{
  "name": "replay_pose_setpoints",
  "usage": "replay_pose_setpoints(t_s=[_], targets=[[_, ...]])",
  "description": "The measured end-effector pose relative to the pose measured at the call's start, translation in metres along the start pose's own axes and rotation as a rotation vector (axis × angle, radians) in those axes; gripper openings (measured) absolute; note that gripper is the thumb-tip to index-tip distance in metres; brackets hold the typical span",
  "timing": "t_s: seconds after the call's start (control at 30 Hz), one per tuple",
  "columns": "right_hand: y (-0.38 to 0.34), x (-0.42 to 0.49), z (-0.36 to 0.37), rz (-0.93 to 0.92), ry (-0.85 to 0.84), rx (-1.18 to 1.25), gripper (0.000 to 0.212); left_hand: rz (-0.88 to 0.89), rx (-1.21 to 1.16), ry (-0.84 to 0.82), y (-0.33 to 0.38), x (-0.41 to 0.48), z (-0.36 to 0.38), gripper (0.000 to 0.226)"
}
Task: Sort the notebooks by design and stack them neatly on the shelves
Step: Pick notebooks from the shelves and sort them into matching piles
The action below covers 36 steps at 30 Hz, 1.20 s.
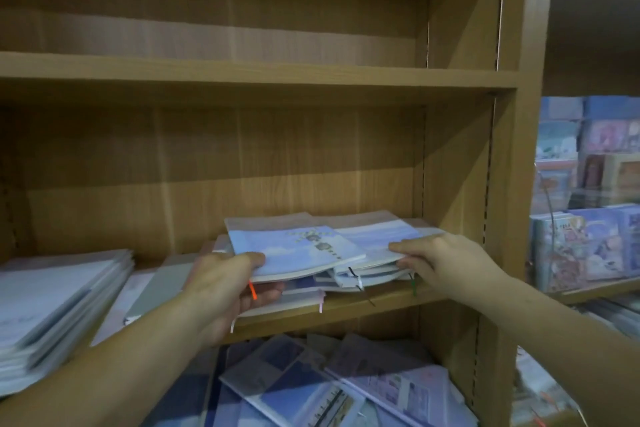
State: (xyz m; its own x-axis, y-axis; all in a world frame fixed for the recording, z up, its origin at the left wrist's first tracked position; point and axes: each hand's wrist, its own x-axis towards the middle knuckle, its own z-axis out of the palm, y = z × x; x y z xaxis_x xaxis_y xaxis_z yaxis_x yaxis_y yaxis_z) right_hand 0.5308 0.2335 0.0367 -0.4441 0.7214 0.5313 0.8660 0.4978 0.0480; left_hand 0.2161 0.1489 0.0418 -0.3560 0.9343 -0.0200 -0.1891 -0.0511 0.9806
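Note:
A loose pile of light-blue notebooks (298, 250) lies on the middle wooden shelf (363, 305), with coloured ribbon bookmarks hanging over its front edge. My left hand (228, 282) grips the pile's left front corner, thumb on the top cover and fingers underneath. My right hand (440, 255) pinches the right front edge of the notebooks, thumb on top. A neater stack of pale notebooks (59, 295) sits at the left of the same shelf. More blue and lilac notebooks (329, 385) lie scattered on the shelf below.
The upper shelf (242, 74) holds nothing in view. The wooden side panel (509, 184) stands close to my right hand. Past that panel, a neighbouring unit displays colourful notebooks (585, 250). A grey notebook (162, 284) lies flat between the left stack and the pile.

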Motion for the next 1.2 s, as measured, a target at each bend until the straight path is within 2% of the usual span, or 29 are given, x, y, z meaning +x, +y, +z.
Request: replay_pose_setpoints(t_s=[0.13,0.2,0.27,0.37,0.4,0.47,0.53,0.57,0.63,0.73,0.83,0.93,1.07,1.2], targets=[[-0.019,-0.017,-0.008,-0.104,0.104,0.020,0.037,-0.022,-0.148,-0.030,0.010,-0.003,0.005,0.021],[-0.032,-0.029,-0.005,-0.044,0.174,0.160,0.034,-0.029,-0.142,-0.062,0.008,-0.007,0.016,0.013],[-0.043,-0.037,-0.005,0.092,0.228,0.392,0.030,-0.004,0.062,-0.068,0.001,-0.009,0.024,0.009],[-0.044,-0.039,-0.016,0.322,0.321,0.662,0.035,0.122,0.467,-0.074,-0.009,-0.004,0.026,0.017],[-0.041,-0.037,-0.021,0.443,0.292,0.727,0.040,0.135,0.522,-0.097,-0.009,-0.004,0.027,0.019],[-0.036,-0.031,-0.027,0.683,0.076,0.913,0.055,0.131,0.550,-0.161,-0.009,-0.004,0.032,0.022],[-0.036,-0.026,-0.027,0.802,-0.098,1.214,0.070,0.099,0.492,-0.246,-0.012,-0.006,0.042,0.022],[-0.036,-0.024,-0.025,0.819,-0.107,1.321,0.075,0.090,0.439,-0.269,-0.016,-0.007,0.047,0.021],[-0.036,-0.023,-0.020,0.833,-0.061,1.334,0.079,0.108,0.371,-0.254,-0.023,-0.008,0.054,0.018],[-0.037,-0.029,-0.007,0.787,-0.036,1.279,0.080,0.143,0.312,-0.256,-0.031,-0.012,0.050,0.021],[-0.037,-0.047,0.003,0.647,-0.069,1.217,0.066,0.142,0.238,-0.370,-0.037,-0.018,0.035,0.047],[-0.046,-0.067,0.004,0.490,-0.048,1.249,0.054,0.212,0.270,-0.424,-0.045,-0.024,0.022,0.073],[-0.072,-0.082,-0.003,0.299,0.065,1.208,0.072,0.460,0.423,-0.418,-0.048,-0.047,0.013,0.074],[-0.099,-0.082,-0.011,0.160,0.152,1.106,0.082,0.573,0.464,-0.373,-0.042,-0.060,-0.005,0.087]])
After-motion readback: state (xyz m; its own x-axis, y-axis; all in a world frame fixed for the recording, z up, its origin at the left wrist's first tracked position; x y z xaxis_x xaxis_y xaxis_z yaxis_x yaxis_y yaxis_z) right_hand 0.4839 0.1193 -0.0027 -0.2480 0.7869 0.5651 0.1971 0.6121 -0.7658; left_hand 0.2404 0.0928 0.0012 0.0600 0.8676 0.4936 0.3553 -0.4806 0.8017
